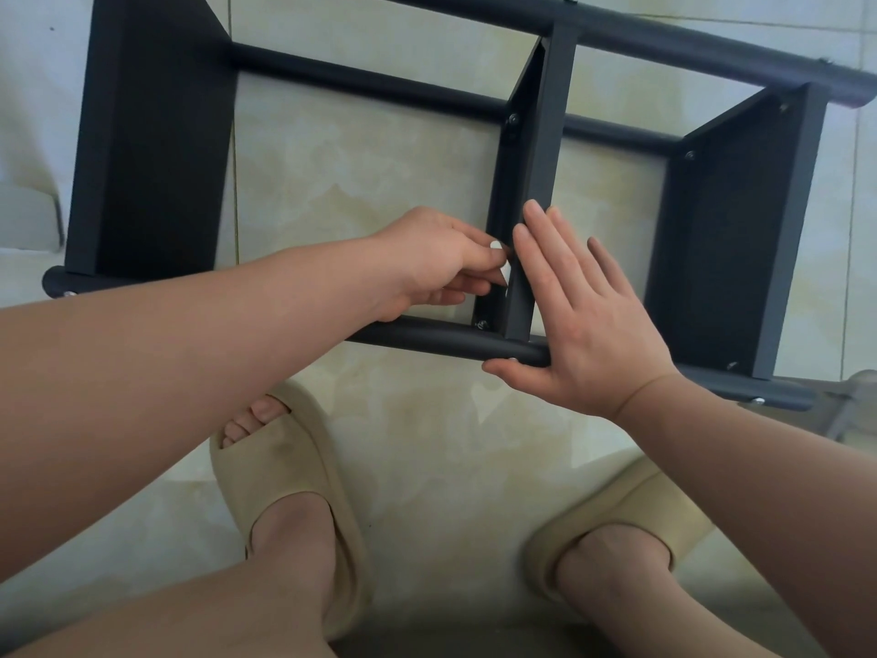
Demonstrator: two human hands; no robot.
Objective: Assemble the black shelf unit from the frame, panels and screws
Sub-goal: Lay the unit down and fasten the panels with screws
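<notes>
**A:** Where is it lying?

**B:** On a glossy cream tiled floor point(403, 182). The matte black shelf unit point(550, 111) lies tipped on its side, just ahead of the person's feet.

**A:** How does it look?

**B:** Three flat black panels stand on edge between round black tubes. There is a wide left panel point(156, 149), a narrow middle panel point(541, 173) seen almost edge-on, and a right panel point(731, 249). The near tube point(436, 341) runs across in front of the feet. The far tube point(664, 38) crosses the top of the view, and a lower tube point(370, 83) passes behind the panels.

**A:** And the feet?

**B:** They are in beige foam slippers, one on the left point(284, 467) and one on the right point(631, 496), both on the tiles.

**A:** The hands?

**B:** The right hand point(588, 320) is flat. Its fingers are straight and close together along the middle panel's near edge, and the thumb lies across the near tube. The left hand point(427, 258) reaches in from the left. Its fingers are curled, with the tips drawn narrowly together against the middle panel's left face. I cannot tell whether they pinch anything.

**A:** Any hardware?

**B:** Small dark screws sit where the panels meet the tubes. One is at the middle panel's far end point(512, 118), one at its near end point(482, 324), and one on the right panel point(690, 155).
</notes>
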